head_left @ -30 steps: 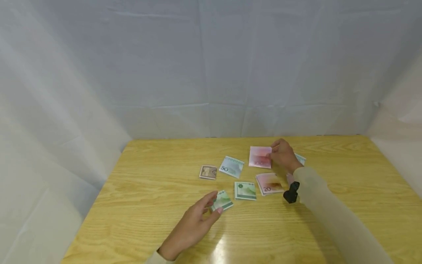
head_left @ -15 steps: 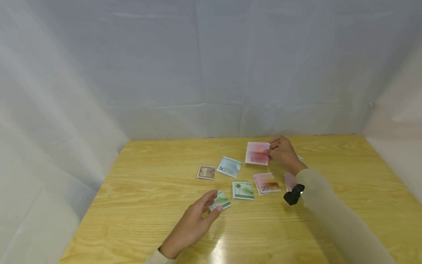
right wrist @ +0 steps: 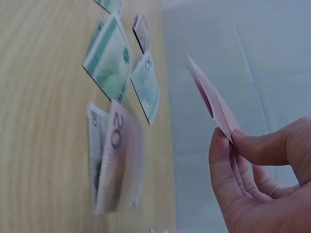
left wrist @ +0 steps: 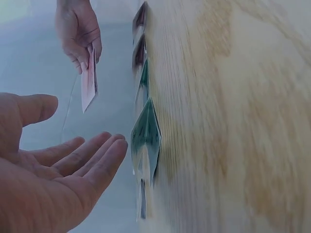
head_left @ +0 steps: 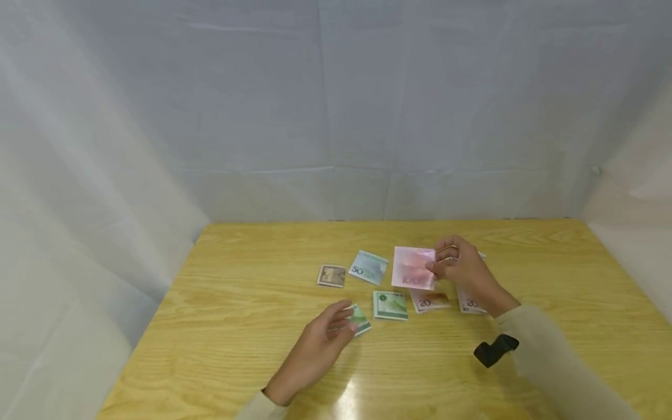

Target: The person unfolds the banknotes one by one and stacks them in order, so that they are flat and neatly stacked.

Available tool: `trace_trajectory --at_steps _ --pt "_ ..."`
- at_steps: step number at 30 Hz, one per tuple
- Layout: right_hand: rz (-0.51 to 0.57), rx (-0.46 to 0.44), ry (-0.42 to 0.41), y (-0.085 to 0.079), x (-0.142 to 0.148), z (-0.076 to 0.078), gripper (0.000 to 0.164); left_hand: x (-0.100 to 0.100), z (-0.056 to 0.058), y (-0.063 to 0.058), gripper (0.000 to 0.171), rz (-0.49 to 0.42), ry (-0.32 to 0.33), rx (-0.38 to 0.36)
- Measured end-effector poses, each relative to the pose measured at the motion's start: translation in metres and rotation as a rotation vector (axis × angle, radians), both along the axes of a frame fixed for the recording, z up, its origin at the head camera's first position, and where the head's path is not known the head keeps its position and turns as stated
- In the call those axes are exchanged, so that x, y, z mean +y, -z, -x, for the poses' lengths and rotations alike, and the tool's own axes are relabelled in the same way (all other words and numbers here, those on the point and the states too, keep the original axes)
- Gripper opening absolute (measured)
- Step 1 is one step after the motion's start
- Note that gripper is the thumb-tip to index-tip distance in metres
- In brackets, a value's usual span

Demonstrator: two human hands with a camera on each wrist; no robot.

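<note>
My right hand [head_left: 469,274] pinches a folded pink 100 banknote [head_left: 410,268] by its right edge, between thumb and fingers. In the right wrist view this banknote [right wrist: 214,97] is off the table, its folded halves slightly apart. Relaxed fingers and an empty palm show on my left hand [left wrist: 63,179], which hovers beside a folded green banknote [head_left: 362,324]. Part of that banknote is hidden behind the fingers. Just right of it lies another folded green banknote [head_left: 390,305]. A folded 20 banknote [head_left: 431,301] is partly covered by the raised 100 in the head view.
Farther back on the wooden table [head_left: 236,303] lie a blue 50 banknote [head_left: 368,267] and a small brown banknote [head_left: 331,275]. A second 20 banknote [head_left: 471,303] sits under the right wrist. White sheeting [head_left: 357,116] walls the back and sides.
The right hand has lifted the 100 banknote off the table and brought it nearer, over the 20 banknote. My left hand has stayed almost in place.
</note>
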State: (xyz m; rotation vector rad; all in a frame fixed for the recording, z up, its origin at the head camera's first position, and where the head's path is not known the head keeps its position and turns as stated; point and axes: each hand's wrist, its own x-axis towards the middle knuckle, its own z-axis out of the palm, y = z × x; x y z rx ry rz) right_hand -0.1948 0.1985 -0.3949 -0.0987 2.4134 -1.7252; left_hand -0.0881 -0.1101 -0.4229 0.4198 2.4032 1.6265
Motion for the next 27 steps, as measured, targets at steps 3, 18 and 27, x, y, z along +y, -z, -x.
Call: trace_trajectory --at_steps 3,18,27 --pt "0.041 -0.002 -0.028 0.003 -0.004 -0.012 0.044 0.002 0.002 0.001 0.055 -0.019 -0.006 0.001" --pt "0.180 -0.008 -0.121 0.030 -0.034 -0.055 0.040 0.020 0.004 0.010 0.057 -0.355 -0.031 -0.207" --pt "0.183 -0.055 -0.135 0.031 -0.046 -0.066 0.042 0.031 0.004 0.009 0.045 -0.431 -0.089 -0.340"
